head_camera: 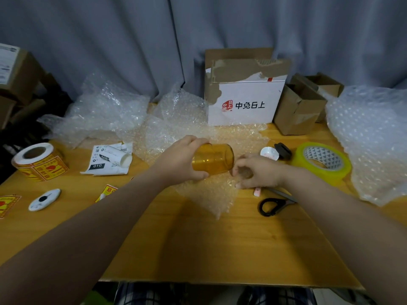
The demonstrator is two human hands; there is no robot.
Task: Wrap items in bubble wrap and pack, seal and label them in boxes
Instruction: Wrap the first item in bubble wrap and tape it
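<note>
An amber jar (212,159) is gripped sideways by the left hand (182,159) over bubble wrap (207,194); right hand (256,172) curled beside it, hold unclear. Best rolled snugly, ends tucked.

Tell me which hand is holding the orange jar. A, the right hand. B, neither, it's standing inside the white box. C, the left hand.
C: the left hand grips the orange jar, tipped on its side above the bubble wrap, while the right hand sits by the jar's open end with curled fingers.
</note>
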